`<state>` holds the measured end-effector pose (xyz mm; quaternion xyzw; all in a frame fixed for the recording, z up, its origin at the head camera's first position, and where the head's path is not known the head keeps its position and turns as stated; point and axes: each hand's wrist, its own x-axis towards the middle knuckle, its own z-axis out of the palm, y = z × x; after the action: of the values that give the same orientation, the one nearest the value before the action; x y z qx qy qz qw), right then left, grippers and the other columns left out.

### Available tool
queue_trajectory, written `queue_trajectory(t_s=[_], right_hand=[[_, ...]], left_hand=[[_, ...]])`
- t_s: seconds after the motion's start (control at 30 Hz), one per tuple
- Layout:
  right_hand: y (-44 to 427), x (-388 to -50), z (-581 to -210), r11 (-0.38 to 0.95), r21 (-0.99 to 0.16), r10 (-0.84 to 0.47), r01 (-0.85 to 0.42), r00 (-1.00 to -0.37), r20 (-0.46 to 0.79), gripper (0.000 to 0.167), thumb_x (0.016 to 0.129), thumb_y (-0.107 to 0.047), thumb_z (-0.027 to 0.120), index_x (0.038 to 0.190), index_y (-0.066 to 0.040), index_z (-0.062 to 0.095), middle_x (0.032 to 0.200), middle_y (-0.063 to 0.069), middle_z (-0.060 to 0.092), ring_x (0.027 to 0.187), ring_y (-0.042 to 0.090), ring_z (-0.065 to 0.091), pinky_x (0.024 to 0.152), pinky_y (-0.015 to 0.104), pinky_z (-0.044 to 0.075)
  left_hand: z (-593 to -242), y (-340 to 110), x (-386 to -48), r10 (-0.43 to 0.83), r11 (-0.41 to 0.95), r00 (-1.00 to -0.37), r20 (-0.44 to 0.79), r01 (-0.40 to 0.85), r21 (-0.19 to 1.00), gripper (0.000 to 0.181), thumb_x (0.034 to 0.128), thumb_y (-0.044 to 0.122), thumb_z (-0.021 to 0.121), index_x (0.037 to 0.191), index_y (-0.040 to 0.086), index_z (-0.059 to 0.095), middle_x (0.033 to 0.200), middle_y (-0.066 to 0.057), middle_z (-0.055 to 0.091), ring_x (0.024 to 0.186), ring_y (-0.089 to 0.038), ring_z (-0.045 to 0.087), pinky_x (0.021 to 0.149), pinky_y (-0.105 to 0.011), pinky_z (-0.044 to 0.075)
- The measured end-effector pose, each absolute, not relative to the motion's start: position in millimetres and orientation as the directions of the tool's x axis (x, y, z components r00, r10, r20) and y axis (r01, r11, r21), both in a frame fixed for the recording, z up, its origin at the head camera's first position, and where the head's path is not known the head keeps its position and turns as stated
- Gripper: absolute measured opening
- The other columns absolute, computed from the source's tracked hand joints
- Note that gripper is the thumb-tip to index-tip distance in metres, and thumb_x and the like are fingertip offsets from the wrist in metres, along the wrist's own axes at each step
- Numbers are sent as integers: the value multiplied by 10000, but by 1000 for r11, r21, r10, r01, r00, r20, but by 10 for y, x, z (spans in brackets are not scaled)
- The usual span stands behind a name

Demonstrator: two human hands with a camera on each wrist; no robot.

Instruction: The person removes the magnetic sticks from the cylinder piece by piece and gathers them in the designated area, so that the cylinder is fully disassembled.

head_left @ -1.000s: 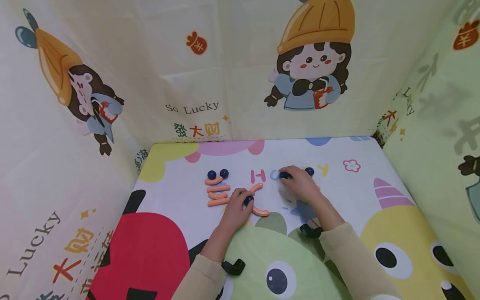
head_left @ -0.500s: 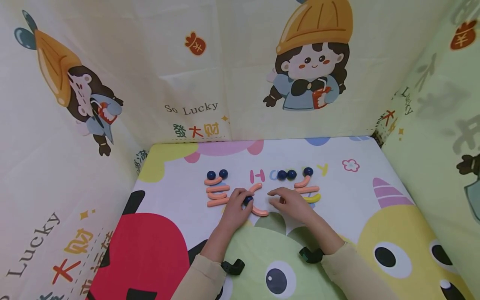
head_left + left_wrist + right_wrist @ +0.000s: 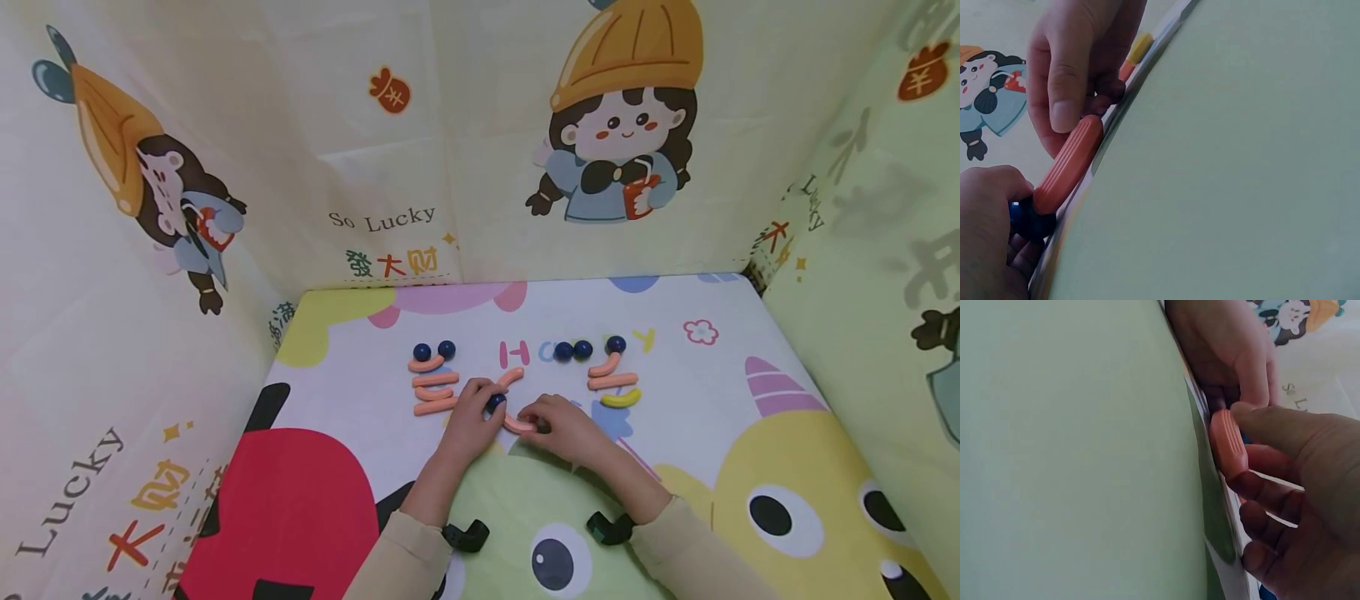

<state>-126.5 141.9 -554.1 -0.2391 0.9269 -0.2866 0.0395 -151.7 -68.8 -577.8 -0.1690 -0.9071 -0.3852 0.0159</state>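
My left hand holds a dark blue ball between thumb and fingers, low on the table. Against that ball lies one end of a salmon-pink curved stick with a ridged surface. At its other end is my right hand, whose thumb and finger pinch the stick in the right wrist view. A second salmon curved stick lies just beyond the ball. The left hand's fingers hide part of the ball in the head view.
Left of the hands lie two dark blue balls above a stack of salmon sticks. To the right are several blue balls, a straight salmon stick and a yellow curved stick. Printed cloth walls the table's back.
My right hand has let go of a blue ball at the right, beside another one, and come back leftward and nearer to the lower curved stick. The left hand stays on its ball.
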Motion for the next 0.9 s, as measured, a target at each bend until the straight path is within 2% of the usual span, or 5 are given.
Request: queue_trajectory(t_s=[0.3,0.57,0.67,0.83,0.9], right_hand=[[1347,-1222,-5546,752,-459,-453,-473,-877,161,87,869,-269,764,925,-228,711,826,-101,546,710,48,471,656,227,445],[1379,-1256,-5583,723,-504,-464,-473,-872,152,157,855,-235,768,801,-243,621,758,-100,458,634,34,392,595,196,373],[1431,-1279,-5600,709,-532,-473,-463,-872,127,153,872,-237,755,807,-247,617,755,-99,451,636,34,386,593,198,365],[1566,-1303,-5577,707,-557,-456,-436,-883,112,54,902,-272,733,899,-239,689,806,-111,501,678,23,439,635,209,425],[1628,-1309,-5554,718,-559,-435,-416,-894,107,71,910,-286,723,944,-224,715,841,-114,529,711,20,474,669,220,458]], left_hand=[[-5791,-689,-1514,304,633,-938,166,329,701,231,1000,277,587,1212,235,668,1250,9,540,1121,-174,567,957,-397,508],[-5765,-677,-1514,298,633,-941,159,320,706,235,995,266,592,1211,220,674,1241,-1,544,1105,-178,570,950,-394,512],[-5763,-678,-1512,294,639,-943,156,315,702,239,993,276,594,1214,229,671,1243,2,546,1111,-172,571,952,-388,512],[-5768,-679,-1517,288,642,-945,157,312,701,236,988,280,599,1208,237,670,1243,4,547,1106,-171,573,949,-391,513],[-5770,-676,-1518,287,644,-945,156,311,698,231,987,276,599,1203,239,671,1242,5,546,1101,-171,574,946,-393,513]])
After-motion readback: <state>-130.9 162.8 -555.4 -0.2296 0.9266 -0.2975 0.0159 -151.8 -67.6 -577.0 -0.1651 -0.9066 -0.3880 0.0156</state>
